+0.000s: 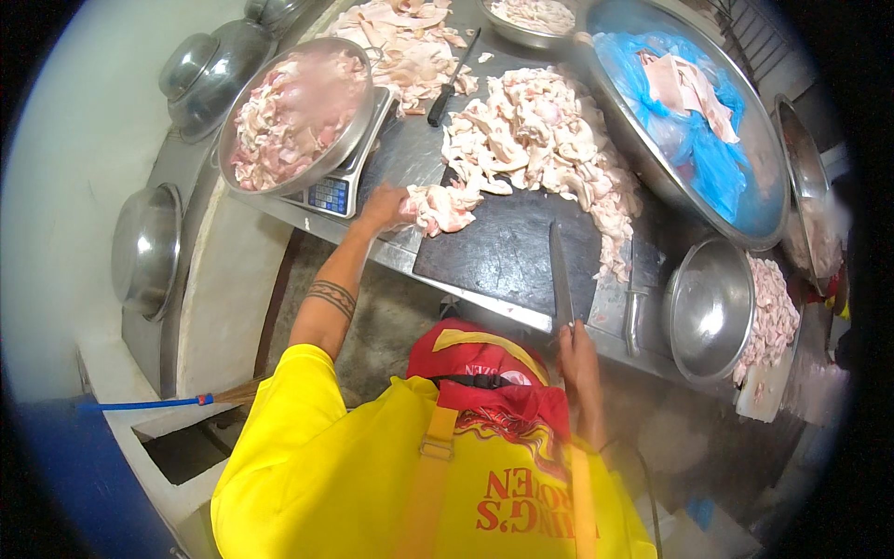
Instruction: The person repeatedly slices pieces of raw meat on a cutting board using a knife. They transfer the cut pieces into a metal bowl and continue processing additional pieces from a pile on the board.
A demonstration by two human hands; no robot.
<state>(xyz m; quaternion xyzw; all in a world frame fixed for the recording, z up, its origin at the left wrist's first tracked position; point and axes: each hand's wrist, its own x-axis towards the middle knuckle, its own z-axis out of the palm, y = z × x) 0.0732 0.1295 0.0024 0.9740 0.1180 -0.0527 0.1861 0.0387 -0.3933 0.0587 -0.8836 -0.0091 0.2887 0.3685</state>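
My right hand (579, 359) is wrapped round the handle of a long knife (560, 265). Its blade points away from me over the right part of a dark cutting board (507, 244). At the board's left edge my left hand (384, 207) is closed on a clump of pale pink raw meat (441, 207); its fingertips are partly hidden. Behind the board lies a large heap of whitish raw meat pieces (535, 126), trailing down the board's right side. Beside my left hand is a scale (328, 194) bearing a metal bowl (361, 116) full of pinkish raw meat.
A black-handled knife (440, 104) lies behind the scale, near more pale meat (396, 37). At the right are a big basin (759, 228) with a blue plastic bag (717, 154), a metal-handled tool (635, 312) and a steel bowl (710, 307). Steel bowls (149, 252) stand at the left.
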